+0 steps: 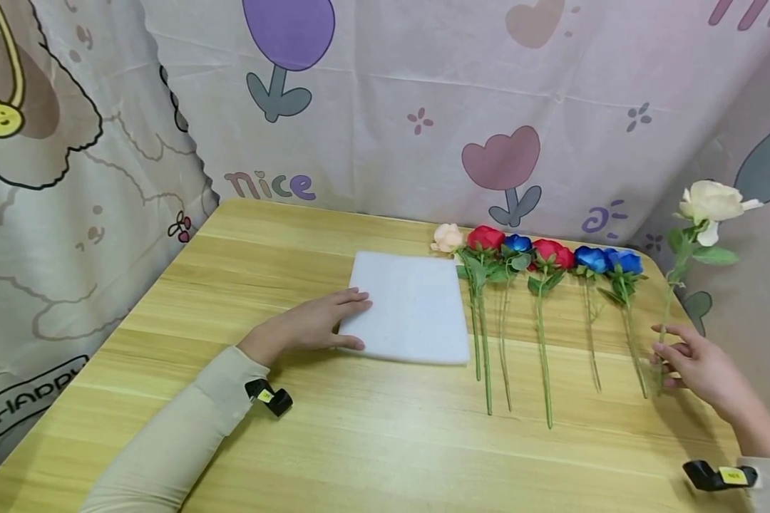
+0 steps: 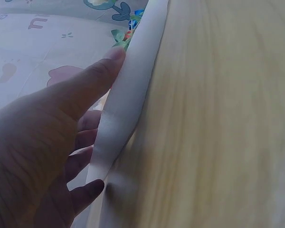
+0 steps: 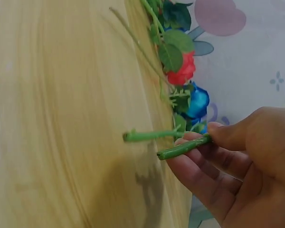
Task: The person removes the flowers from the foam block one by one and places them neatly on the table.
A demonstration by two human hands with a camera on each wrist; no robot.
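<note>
My right hand (image 1: 696,367) pinches the lower stem of a white artificial rose (image 1: 712,203) at the table's right edge, its bloom raised upright. In the right wrist view, the cut end of the held green stem (image 3: 183,148) pokes out past the fingers. At the middle of the table lies a flat white foam-like sheet (image 1: 411,310). My left hand (image 1: 317,320) rests at its left edge, fingers extended over the top and thumb by the near corner. Seen from the left wrist, the side of the sheet (image 2: 128,85) runs beside the thumb.
Several artificial roses lie in a row right of the sheet: a pale pink rose (image 1: 448,239), red roses (image 1: 486,239) and blue roses (image 1: 592,258), blooms toward the back, stems toward the front. A printed curtain (image 1: 385,107) hangs behind the wooden table (image 1: 391,442).
</note>
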